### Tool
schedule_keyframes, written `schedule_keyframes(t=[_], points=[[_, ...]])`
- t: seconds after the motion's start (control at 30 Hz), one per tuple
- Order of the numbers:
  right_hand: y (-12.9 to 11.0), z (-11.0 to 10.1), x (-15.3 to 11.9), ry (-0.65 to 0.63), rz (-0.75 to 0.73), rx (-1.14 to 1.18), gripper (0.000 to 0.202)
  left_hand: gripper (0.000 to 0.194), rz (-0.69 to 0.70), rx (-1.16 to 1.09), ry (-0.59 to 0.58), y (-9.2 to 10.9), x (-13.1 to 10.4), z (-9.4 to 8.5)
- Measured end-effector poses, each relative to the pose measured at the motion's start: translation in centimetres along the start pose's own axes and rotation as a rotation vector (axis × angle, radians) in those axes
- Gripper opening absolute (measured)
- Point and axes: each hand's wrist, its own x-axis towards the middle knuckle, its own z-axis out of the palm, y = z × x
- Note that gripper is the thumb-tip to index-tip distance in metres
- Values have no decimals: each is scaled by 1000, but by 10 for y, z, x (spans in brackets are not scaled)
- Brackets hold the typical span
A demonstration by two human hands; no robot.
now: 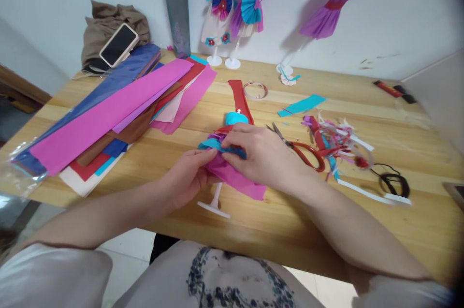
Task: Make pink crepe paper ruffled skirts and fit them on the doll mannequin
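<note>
A small dress form (215, 204) on a white stand lies tilted towards me, wrapped in magenta crepe paper (237, 176) with turquoise at its top. Around its waist runs a turquoise paper strip (211, 143). My left hand (192, 170) pinches the strip's left part between thumb and fingers. From the other side, my right hand (253, 151) presses its curled fingers on the strip's right part. Part of the form is hidden beneath both hands. Red-handled scissors (304, 151) lie partly open beside my right hand. Behind the form rests a red paper strip (241, 100).
Folded crepe paper (112, 117) is piled at left, near a phone (119, 45) and a metal bottle (177, 13). Several dressed forms (333, 3) stand along the wall. A tape roll (255, 90), a turquoise piece (302, 105), paper scraps (335, 139) and black cord (394, 184) lie on the table.
</note>
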Motion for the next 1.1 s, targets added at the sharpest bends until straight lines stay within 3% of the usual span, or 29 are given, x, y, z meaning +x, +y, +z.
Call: schedule_keyframes(t=[0.2, 0.47, 0.83, 1.1], points=[[15, -1, 3, 74, 114, 231, 16, 28, -23, 33, 36, -3, -1, 0], [29, 7, 6, 29, 169, 605, 20, 15, -52, 51, -28, -4, 0, 0], [24, 7, 3, 57, 182, 554, 17, 12, -29, -6, 28, -4, 2, 2], [18, 7, 2, 60, 210, 597, 12, 17, -25, -55, 5, -7, 2, 2]])
